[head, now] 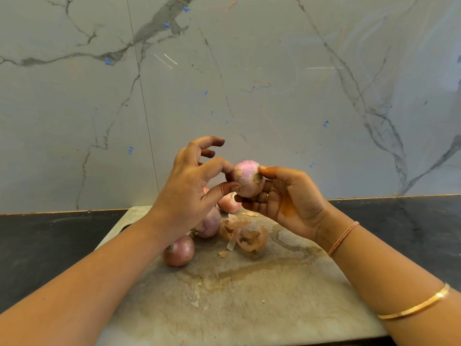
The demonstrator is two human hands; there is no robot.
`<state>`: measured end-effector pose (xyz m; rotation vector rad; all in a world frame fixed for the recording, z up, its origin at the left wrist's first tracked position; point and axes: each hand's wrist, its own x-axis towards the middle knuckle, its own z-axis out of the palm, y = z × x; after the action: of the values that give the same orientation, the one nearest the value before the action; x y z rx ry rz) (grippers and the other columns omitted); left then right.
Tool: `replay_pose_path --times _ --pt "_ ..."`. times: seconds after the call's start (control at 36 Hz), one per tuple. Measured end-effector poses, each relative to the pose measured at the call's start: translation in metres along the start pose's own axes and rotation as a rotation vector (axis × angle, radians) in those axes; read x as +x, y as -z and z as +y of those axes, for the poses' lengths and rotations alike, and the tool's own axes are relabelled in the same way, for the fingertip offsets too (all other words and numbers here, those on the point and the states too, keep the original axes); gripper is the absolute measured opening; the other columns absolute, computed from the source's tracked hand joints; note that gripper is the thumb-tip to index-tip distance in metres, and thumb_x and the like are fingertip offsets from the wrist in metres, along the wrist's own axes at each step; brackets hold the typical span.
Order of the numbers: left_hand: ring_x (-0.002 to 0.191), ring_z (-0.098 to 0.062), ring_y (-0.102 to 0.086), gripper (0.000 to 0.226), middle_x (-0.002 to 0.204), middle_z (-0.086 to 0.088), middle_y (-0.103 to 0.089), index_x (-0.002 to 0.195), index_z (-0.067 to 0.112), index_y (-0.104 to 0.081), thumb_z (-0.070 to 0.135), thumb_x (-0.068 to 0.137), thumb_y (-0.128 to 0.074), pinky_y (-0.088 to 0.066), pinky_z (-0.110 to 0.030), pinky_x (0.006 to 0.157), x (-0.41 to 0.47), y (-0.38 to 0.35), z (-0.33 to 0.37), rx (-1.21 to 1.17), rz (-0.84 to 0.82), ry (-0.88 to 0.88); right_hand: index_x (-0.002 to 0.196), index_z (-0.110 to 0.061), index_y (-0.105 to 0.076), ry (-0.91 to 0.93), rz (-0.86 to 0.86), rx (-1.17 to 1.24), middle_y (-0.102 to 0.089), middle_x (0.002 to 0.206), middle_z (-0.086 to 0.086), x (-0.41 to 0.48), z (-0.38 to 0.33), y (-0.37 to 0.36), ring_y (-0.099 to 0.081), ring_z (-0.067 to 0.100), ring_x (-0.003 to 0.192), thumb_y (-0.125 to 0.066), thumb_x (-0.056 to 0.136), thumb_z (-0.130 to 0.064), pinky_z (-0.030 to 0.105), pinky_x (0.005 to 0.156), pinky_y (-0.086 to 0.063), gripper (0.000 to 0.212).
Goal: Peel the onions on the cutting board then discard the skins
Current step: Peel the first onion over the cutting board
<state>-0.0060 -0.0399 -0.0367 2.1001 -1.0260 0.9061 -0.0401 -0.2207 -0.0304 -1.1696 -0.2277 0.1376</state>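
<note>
Step in hand: peeling, partway through one bulb. Your right hand (287, 198) cradles the held onion (248, 178) above the cutting board (249, 295), thumb on its root end. Your left hand (189, 186) pinches at the last papery patch on its left flank, spare fingers spread.

Next move, by judgement: strip that patch with a light pull.

The other onions (179, 250) wait on the board beside the loose skins (249, 238), not yet discarded.

A black counter (50, 245) runs along the foot of a marble wall, and a pale, stained cutting board (249, 295) lies flat on it, reaching from near the back edge to the front edge. Onions (178, 250) sit clustered on the board's far left part, with loose skins (249, 237) just to their right.
</note>
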Motion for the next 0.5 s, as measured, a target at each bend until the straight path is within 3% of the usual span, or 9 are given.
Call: replay_pose_path --times 0.06,0.17,0.25,0.33,0.5 --pt "0.119 -0.009 -0.033 0.01 0.134 0.012 -0.032 0.089 0.04 -0.056 0.044 0.082 -0.062 -0.024 -0.014 0.091 0.0 0.0002 0.0002 -0.014 0.002 0.016 0.119 -0.002 -0.057 0.017 0.006 -0.003 -0.071 0.09 0.016 0.0003 0.0003 -0.0001 -0.071 0.026 0.074 -0.042 0.098 -0.017 0.029 0.064 -0.058 0.03" --pt "0.124 -0.004 -0.028 0.029 0.131 0.017 -0.031 0.105 0.041 -0.05 0.056 0.082 -0.057 -0.022 -0.01 0.093 0.0006 0.0014 -0.0036 -0.007 0.031 0.072 0.122 -0.003 -0.055 0.063 0.024 0.0 -0.064 0.106 0.021 0.0019 0.0004 -0.0001 -0.07 0.03 0.081 -0.042 0.098 -0.014 0.031 0.066 -0.058 0.029" --pt "0.122 -0.001 -0.028 0.029 0.132 0.014 -0.034 0.113 0.043 -0.05 0.05 0.085 -0.052 -0.025 -0.011 0.092 0.0015 0.0029 -0.0054 0.023 0.056 0.039 0.121 -0.005 -0.055 0.065 0.041 -0.019 -0.063 0.109 0.021 0.0026 0.0007 0.0004 -0.07 0.029 0.08 -0.042 0.098 -0.015 0.03 0.065 -0.057 0.028" --pt "0.118 0.001 -0.028 0.024 0.132 0.011 -0.036 0.11 0.039 -0.055 0.035 0.086 -0.056 -0.025 -0.012 0.089 0.0016 0.0025 -0.0031 0.046 0.05 -0.001 0.126 -0.004 -0.053 0.046 0.037 -0.048 -0.064 0.107 0.021 0.0021 0.0018 -0.0002 -0.07 0.027 0.076 -0.042 0.098 -0.018 0.028 0.063 -0.056 0.033" --pt "0.117 -0.006 -0.034 0.014 0.132 0.012 -0.035 0.098 0.031 -0.063 0.031 0.085 -0.056 -0.027 -0.014 0.09 0.0014 0.0032 -0.0011 0.026 0.044 -0.005 0.122 -0.004 -0.054 0.02 0.043 -0.117 -0.064 0.103 0.019 0.0021 0.003 -0.0008 -0.07 0.025 0.074 -0.043 0.098 -0.019 0.029 0.067 -0.058 0.031"
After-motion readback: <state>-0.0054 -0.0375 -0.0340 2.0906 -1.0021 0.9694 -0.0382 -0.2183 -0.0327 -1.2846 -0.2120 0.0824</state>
